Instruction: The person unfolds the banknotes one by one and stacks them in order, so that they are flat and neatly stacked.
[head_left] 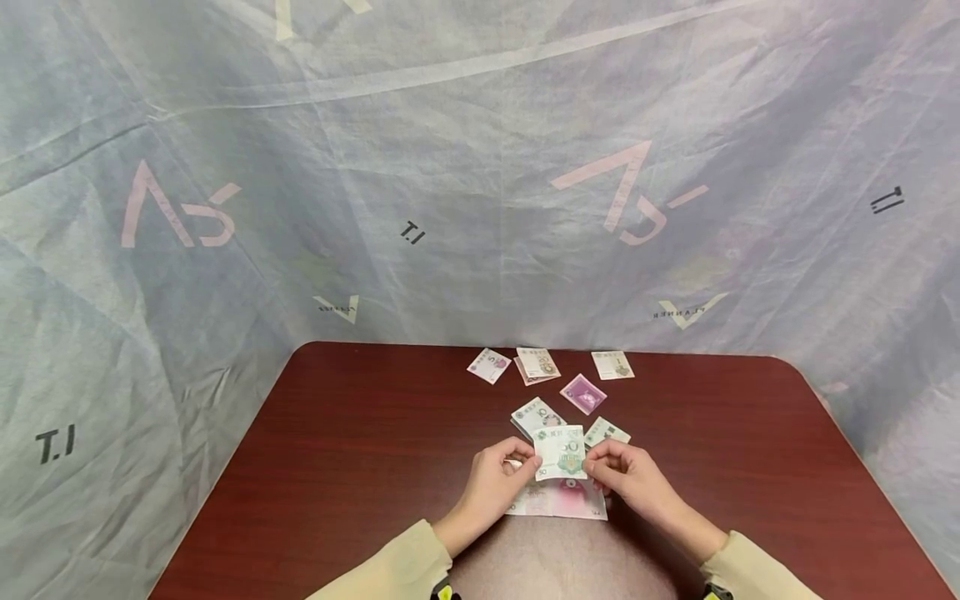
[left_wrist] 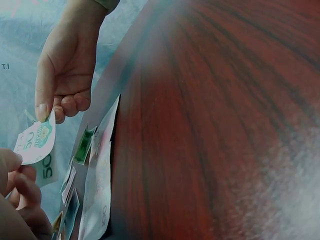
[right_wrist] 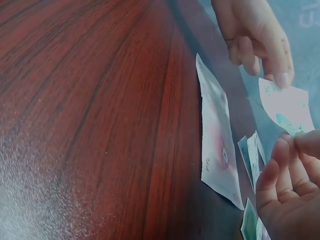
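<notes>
A person's left hand (head_left: 489,481) and right hand (head_left: 633,478) face each other, both pinching, wrists (head_left: 456,527) slanting outward behind the grips, pale-sleeved forearms (head_left: 386,568) wider apart farther back.

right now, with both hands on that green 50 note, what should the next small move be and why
Probably open the green 50 note out flat: the left hand and right hand pinch its opposite sides, what looks like a second half shows behind it in the left wrist view, and the pink note already lies spread open on the table.
</notes>
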